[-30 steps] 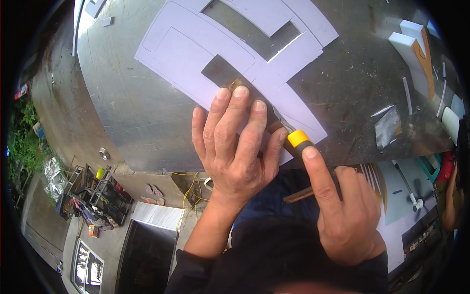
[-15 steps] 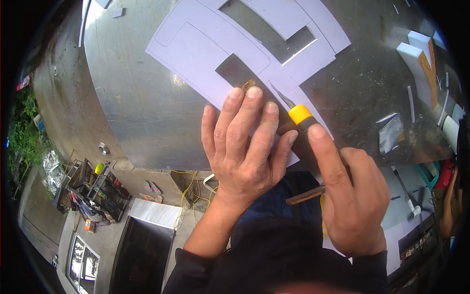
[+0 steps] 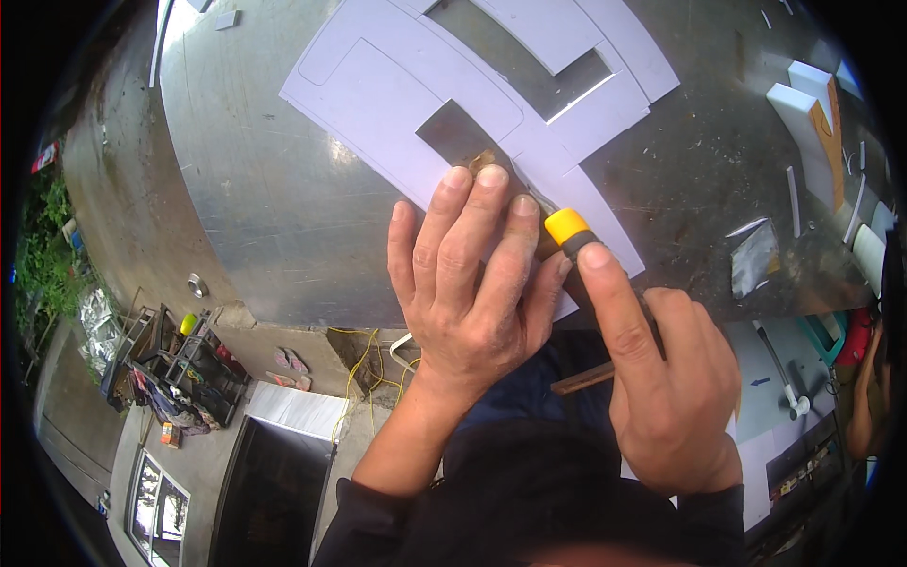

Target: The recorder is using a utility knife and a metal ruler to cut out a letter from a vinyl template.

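Note:
My left hand (image 3: 463, 274) lies flat, fingers stretched out, pressing down over a white sheet (image 3: 378, 104) with rectangular cut-outs. A brown, worn-looking end (image 3: 483, 159) of something shows just past its fingertips; the rest is mostly hidden beneath the hand. My right hand (image 3: 661, 378) is closed around a cutting knife with a yellow and black handle (image 3: 568, 230), its index finger stretched along the top. The slim blade points up and left, against the sheet beside my left index finger. Below the hands a brown strip end (image 3: 581, 380) pokes out near my right hand.
The sheet rests on a scratched metal table (image 3: 283, 217). To the right stand thick white blocks with a brown face (image 3: 812, 128), thin white offcuts (image 3: 793, 201) and a crumpled silvery piece (image 3: 753, 260). A hammer-like tool (image 3: 789, 378) lies lower right; yellow cords (image 3: 364, 369) hang below the table edge.
My right hand and the knife have shifted slightly left, bringing the yellow handle closer to my left index finger. My left hand and the sheet have stayed nearly still.

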A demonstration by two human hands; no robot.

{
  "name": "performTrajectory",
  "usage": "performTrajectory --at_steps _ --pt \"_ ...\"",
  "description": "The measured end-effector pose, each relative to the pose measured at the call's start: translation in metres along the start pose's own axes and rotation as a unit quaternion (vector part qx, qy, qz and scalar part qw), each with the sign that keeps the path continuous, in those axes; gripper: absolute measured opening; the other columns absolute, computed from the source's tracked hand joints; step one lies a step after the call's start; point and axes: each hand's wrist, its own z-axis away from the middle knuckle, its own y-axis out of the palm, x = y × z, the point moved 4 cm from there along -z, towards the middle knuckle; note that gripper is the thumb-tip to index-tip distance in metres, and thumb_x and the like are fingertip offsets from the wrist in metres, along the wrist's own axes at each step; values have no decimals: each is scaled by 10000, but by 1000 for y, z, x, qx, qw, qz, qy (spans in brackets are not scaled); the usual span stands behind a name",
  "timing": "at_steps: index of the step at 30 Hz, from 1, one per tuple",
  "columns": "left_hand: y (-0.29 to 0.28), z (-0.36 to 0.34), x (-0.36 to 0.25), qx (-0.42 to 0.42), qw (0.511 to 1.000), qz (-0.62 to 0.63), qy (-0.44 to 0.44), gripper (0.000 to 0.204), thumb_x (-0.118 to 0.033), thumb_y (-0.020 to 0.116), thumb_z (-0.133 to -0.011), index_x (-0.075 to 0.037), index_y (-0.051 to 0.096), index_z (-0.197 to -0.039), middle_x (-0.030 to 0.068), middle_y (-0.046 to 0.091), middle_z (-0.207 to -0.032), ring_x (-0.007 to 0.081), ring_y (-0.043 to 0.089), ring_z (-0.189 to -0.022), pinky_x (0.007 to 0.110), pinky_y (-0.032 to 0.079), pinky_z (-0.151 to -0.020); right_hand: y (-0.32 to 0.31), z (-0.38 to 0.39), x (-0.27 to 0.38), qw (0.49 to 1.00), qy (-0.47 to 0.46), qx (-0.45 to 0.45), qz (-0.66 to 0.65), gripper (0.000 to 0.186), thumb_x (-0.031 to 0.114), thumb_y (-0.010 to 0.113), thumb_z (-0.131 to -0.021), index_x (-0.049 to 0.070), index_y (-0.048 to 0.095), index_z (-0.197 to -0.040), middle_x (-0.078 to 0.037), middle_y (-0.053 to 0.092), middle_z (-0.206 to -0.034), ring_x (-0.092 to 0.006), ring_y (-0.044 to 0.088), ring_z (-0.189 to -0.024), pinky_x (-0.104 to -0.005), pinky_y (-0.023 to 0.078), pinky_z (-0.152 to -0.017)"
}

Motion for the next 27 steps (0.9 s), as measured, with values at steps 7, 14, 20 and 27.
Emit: performTrajectory --at_steps 7,14,20,27 --pt "0 -1 0 -4 1000 0 9 349 -305 674 -898 -88 707 -1170 114 631 -1353 302 541 -1333 499 266 -1191 1 1 7 999 7 -15 33 551 -6 624 -822 101 655 -1362 -75 481 -789 -219 492 -614 -346 418 -537" --pt "-2 -2 -3 10 1000 -12 17 356 -307 687 -894 -98 695 -1182 127 621 -1358 310 533 -1339 488 254 -1201 -4 15 7 999 27 12 34 553 31 608 -827 106 644 -1374 -94 510 -824 -240 501 -623 -358 417 -530" --pt "-1 0 -2 13 999 -17 24 418 -372 700 -909 -104 673 -1229 129 604 -1381 309 514 -1358 481 235 -1212 -5 28 4 998 36 25 36 532 37 602 -838 101 646 -1365 -126 550 -856 -257 517 -630 -366 428 -533" --pt "-4 -2 -1 20 999 -18 20 420 -373 694 -917 -104 670 -1240 134 598 -1392 313 504 -1366 479 233 -1211 -4 28 6 999 41 11 31 508 49 612 -844 104 659 -1347 -108 516 -815 -252 504 -620 -364 424 -523"
